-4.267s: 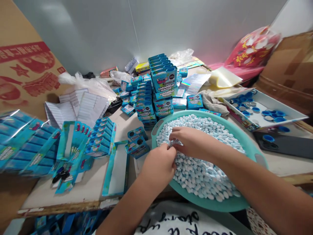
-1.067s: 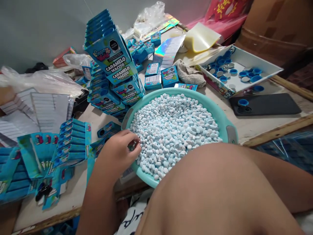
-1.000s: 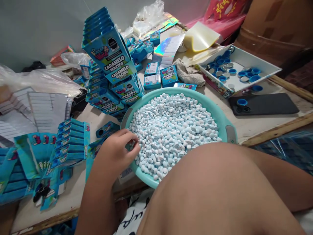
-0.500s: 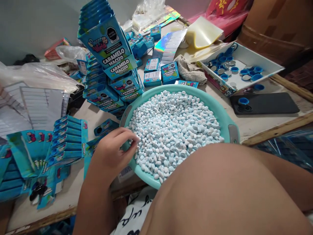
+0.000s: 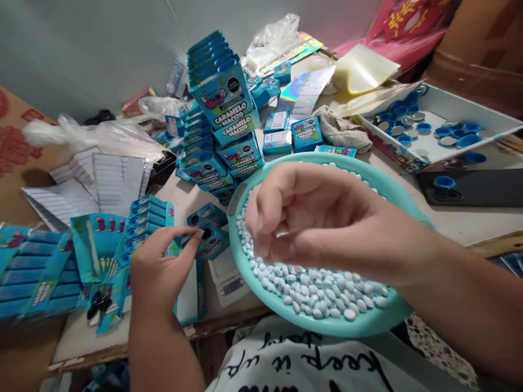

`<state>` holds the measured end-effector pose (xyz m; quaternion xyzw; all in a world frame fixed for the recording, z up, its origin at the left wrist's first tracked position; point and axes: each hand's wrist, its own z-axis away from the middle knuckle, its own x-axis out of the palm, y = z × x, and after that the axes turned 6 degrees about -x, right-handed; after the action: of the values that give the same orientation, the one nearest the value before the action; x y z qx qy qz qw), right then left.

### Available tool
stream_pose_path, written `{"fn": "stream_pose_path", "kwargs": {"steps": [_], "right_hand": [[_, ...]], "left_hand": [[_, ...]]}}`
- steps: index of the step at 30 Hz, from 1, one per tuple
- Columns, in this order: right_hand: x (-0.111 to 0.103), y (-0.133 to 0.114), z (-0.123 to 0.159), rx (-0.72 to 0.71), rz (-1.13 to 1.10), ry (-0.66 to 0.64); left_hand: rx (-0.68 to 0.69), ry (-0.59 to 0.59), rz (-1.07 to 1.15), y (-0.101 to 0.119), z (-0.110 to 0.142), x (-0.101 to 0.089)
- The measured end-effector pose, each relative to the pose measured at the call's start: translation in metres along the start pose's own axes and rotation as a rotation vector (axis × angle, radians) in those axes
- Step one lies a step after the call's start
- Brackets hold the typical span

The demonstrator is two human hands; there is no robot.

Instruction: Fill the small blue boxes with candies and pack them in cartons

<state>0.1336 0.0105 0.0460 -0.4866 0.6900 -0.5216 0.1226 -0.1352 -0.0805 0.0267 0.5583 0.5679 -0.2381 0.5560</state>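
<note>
My left hand [image 5: 167, 261] is closed in a pinch, thumb against fingers, at the left edge of a blue candy box [image 5: 214, 246] with a dark round hole. What the pinch holds, if anything, is hidden. Another blue box [image 5: 208, 212] lies just behind. Beside them is a white scale [image 5: 224, 272] with a small display. My right hand [image 5: 310, 212] hovers over a turquoise bowl [image 5: 327, 325] heaped with small white and pale-blue candies [image 5: 318, 291]. Its fingers curl toward the thumb, slightly blurred; a whitish spot shows between them, too unclear to name.
Tall stacks of blue cartons [image 5: 229, 103] rise behind the bowl. To the right lie a white tray [image 5: 433, 130] of blue caps and a dark phone [image 5: 494, 188] with a cap on it. At left are flat blue packs [image 5: 36, 272] and label sheets [image 5: 118, 185].
The view has swung left. My left hand has moved from the bowl's rim to the candy box. My right arm, formerly large in the foreground, has dropped back, and my right hand now shows above the bowl.
</note>
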Motion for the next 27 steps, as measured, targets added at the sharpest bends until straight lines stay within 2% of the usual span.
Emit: {"fn": "stream_pose_path", "kwargs": {"steps": [3, 5, 9, 11, 13, 15, 17, 19, 21, 23, 25, 27], "right_hand": [[-0.001, 0.001, -0.013, 0.007, 0.023, 0.081], [-0.004, 0.006, -0.018, 0.033, 0.063, 0.132], [-0.01, 0.011, -0.02, 0.11, 0.181, 0.233], [-0.012, 0.012, -0.02, 0.15, 0.274, 0.259], [-0.014, 0.014, -0.02, 0.186, 0.447, 0.26], [-0.015, 0.019, -0.019, 0.186, 0.735, 0.204], [-0.017, 0.025, -0.017, 0.134, 1.053, 0.038], [-0.018, 0.031, -0.017, 0.079, 1.226, -0.155], [-0.019, 0.033, -0.018, 0.061, 1.224, -0.261], [-0.014, 0.03, -0.019, 0.025, 1.106, -0.277], [-0.002, 0.02, -0.015, -0.056, 0.894, -0.281], [0.017, 0.01, -0.004, -0.074, 0.642, -0.293]], "left_hand": [[0.047, 0.017, 0.02, -0.009, 0.002, 0.008], [0.063, -0.019, 0.02, -0.012, 0.001, 0.011], [-0.037, -0.072, 0.041, -0.016, -0.001, 0.004], [-0.142, -0.001, 0.039, -0.02, 0.0, -0.003], [-0.241, 0.12, 0.03, -0.028, 0.002, -0.01], [-0.311, 0.234, 0.03, -0.042, 0.005, -0.016], [-0.359, 0.314, 0.042, -0.059, 0.01, -0.021], [-0.399, 0.375, 0.049, -0.078, 0.015, -0.023], [-0.436, 0.441, 0.06, -0.096, 0.021, -0.023], [-0.465, 0.496, 0.067, -0.113, 0.027, -0.02], [-0.514, 0.511, 0.067, -0.127, 0.032, -0.015], [-0.58, 0.501, 0.075, -0.139, 0.037, -0.007]]}}
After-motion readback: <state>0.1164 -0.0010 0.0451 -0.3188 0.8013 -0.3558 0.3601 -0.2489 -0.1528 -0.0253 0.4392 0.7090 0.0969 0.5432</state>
